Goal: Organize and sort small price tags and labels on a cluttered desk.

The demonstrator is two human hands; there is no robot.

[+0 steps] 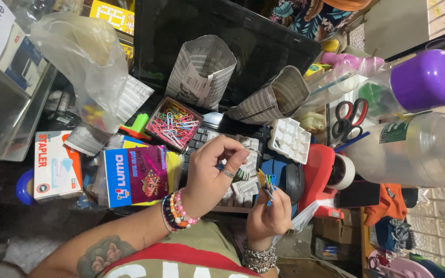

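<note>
My left hand [213,167], with a ring and bead bracelets, pinches a thin metal paper clip between thumb and forefinger above a keyboard [217,135]. Close beside it, my right hand [269,211] grips a small bunch of coloured clips [267,183], yellow and blue among them. An open box of mixed coloured paper clips [173,123] sits just beyond my left hand. A computer mouse [292,180] lies next to my right hand.
Two folded newspaper cones [202,69] [276,98] stand before a dark laptop screen [233,36]. A white sectioned tray [289,139], red tape dispenser [320,177], scissors [348,116], stapler box [55,164], plastic bag [86,56] and clear jars [418,146] crowd around.
</note>
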